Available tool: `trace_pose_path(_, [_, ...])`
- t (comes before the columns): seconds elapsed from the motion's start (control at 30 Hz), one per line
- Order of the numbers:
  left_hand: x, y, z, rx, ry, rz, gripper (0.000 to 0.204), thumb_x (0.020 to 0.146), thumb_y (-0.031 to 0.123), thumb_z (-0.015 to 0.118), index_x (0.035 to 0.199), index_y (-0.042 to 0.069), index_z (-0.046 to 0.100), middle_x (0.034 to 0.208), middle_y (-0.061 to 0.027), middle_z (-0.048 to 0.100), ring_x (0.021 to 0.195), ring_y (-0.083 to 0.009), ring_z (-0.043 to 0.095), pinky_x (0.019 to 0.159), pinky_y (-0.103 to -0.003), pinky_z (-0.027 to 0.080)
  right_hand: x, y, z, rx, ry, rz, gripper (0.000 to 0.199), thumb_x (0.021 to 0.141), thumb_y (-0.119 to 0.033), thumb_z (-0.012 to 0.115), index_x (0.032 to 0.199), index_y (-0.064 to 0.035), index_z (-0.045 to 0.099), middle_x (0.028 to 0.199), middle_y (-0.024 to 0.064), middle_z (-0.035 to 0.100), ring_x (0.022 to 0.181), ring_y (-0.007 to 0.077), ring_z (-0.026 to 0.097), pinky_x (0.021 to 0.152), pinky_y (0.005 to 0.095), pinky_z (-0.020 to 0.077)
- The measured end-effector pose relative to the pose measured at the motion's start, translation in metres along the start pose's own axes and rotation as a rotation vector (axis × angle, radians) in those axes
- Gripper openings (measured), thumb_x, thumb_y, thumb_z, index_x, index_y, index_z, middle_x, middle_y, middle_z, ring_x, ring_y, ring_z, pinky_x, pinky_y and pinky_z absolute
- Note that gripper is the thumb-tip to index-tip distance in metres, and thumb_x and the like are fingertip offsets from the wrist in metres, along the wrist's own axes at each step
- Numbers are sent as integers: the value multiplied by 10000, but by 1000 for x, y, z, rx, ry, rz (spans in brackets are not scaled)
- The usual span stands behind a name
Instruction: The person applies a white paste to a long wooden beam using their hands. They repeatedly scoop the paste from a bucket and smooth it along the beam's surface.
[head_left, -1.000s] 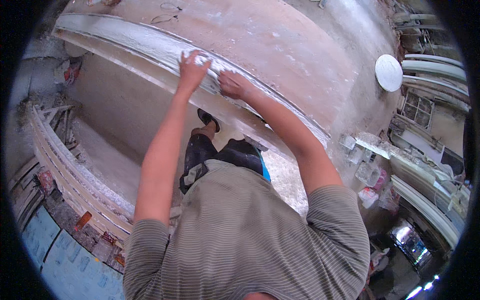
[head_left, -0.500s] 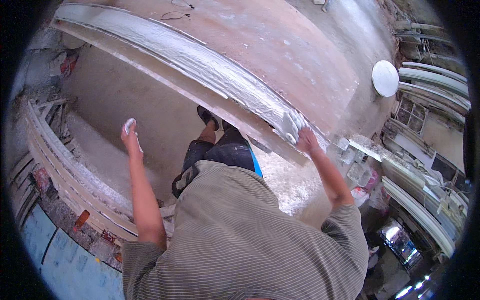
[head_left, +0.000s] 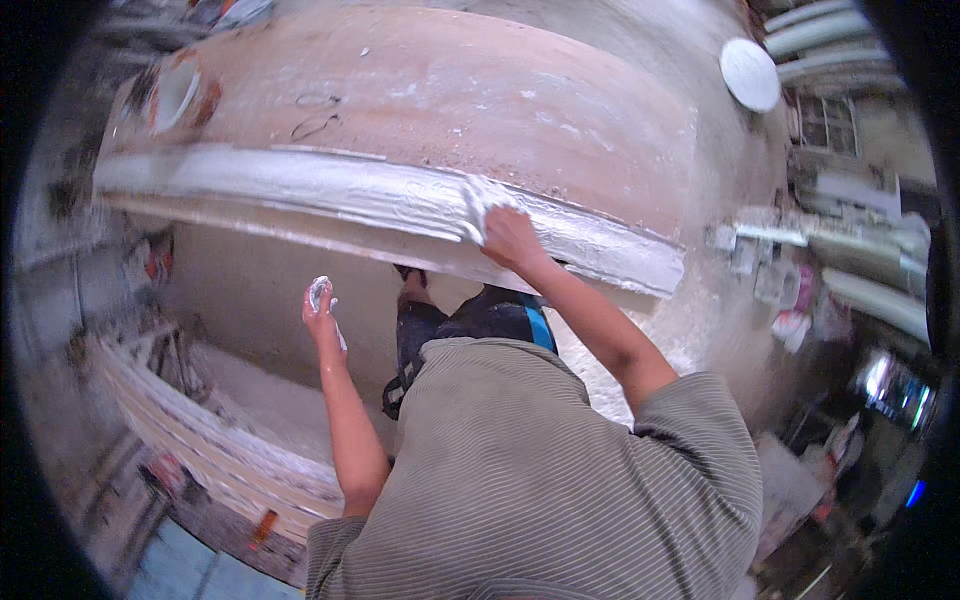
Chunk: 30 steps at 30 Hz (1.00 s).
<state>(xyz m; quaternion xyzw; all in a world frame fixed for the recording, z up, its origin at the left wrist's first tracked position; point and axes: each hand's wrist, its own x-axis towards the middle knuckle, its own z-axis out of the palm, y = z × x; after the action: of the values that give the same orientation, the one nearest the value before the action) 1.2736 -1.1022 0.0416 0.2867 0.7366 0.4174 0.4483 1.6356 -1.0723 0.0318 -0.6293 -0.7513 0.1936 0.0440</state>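
Note:
A long, curved strip of white plaster (head_left: 330,190) lies in a mould along the near edge of the worktable, its surface wet and uneven. On the strip, right of its middle, my right hand (head_left: 508,238) presses down, closed round a clump of wet white plaster (head_left: 480,200); its fingertips are coated and partly hidden. My left hand (head_left: 320,312) is held up in the air at the left, apart from the strip. Its fingers are curled and smeared white, and I cannot make out what they hold, if anything.
The broad pinkish tabletop (head_left: 430,90) bears a thin dark loop of cord (head_left: 315,125) and a white-lined bucket (head_left: 178,95) at far left. A white round lid or disc (head_left: 750,75) is at far right. Curved mouldings (head_left: 215,420) lie behind my left arm, others (head_left: 875,300) at right.
My right hand has moved left along the plaster strip, away from its right end. The view has turned, bringing the bucket into sight. My left hand stays raised.

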Motion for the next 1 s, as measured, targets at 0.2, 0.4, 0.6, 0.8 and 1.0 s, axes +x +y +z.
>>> trace_pose_path(0.2, [117, 63, 29, 24, -264, 215, 337, 886, 156, 621, 1194, 38, 550, 1152, -59, 579, 1053, -167, 533, 931, -303, 396, -85, 35, 30, -165, 430, 570, 277, 766, -307, 614, 789, -33, 652, 683, 173, 597, 660, 352, 595, 620, 483, 474])
trace_pose_path(0.4, [197, 125, 65, 816, -766, 910, 386, 866, 214, 622, 1207, 62, 524, 1261, -181, 513, 1164, -332, 487, 1014, -406, 349, 1, -56, 62, -91, 398, 579, 285, 773, -315, 616, 789, -34, 658, 726, 157, 613, 708, 328, 613, 675, 459, 487])
trace_pose_path(0.6, [238, 180, 91, 1268, -1514, 1256, 565, 861, 313, 582, 1339, 62, 415, 1496, -190, 219, 1339, -370, 297, 1081, -436, 297, -35, -10, 72, -226, 384, 1045, 306, 767, -321, 609, 763, -18, 651, 840, 172, 624, 862, 321, 611, 710, 468, 493])
trace_pose_path(0.8, [243, 167, 124, 1564, -1820, 1515, 667, 909, 457, 451, 1403, 25, 332, 1533, -194, 94, 1396, -371, 179, 1108, -432, 257, 1, -35, 58, -230, 428, 983, 290, 744, -304, 578, 791, -23, 635, 790, 169, 630, 804, 333, 615, 715, 466, 517])
trace_pose_path(1.0, [179, 131, 178, 1393, -2001, 1513, 687, 920, 483, 431, 1398, 0, 328, 1532, -211, 63, 1399, -366, 176, 1070, -442, 313, -12, -36, 67, -76, 423, 697, 475, 832, -385, 586, 1111, -2, 626, 1012, 206, 645, 982, 336, 607, 944, 447, 429])
